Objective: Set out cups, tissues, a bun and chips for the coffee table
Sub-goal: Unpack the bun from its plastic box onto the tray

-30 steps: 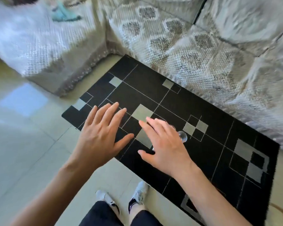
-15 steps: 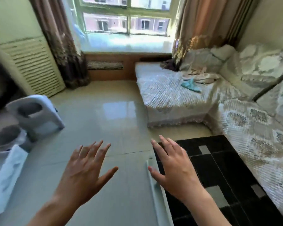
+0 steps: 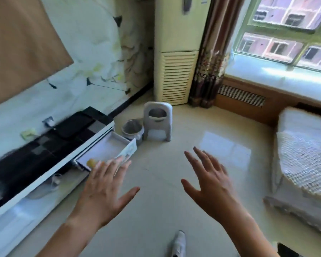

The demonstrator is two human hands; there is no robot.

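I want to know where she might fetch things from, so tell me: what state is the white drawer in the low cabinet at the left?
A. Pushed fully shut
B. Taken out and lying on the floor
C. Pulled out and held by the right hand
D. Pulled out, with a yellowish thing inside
D: the drawer juts out from the cabinet, a blurred yellowish thing in its near corner; both the left hand and right hand are spread and hold nothing.
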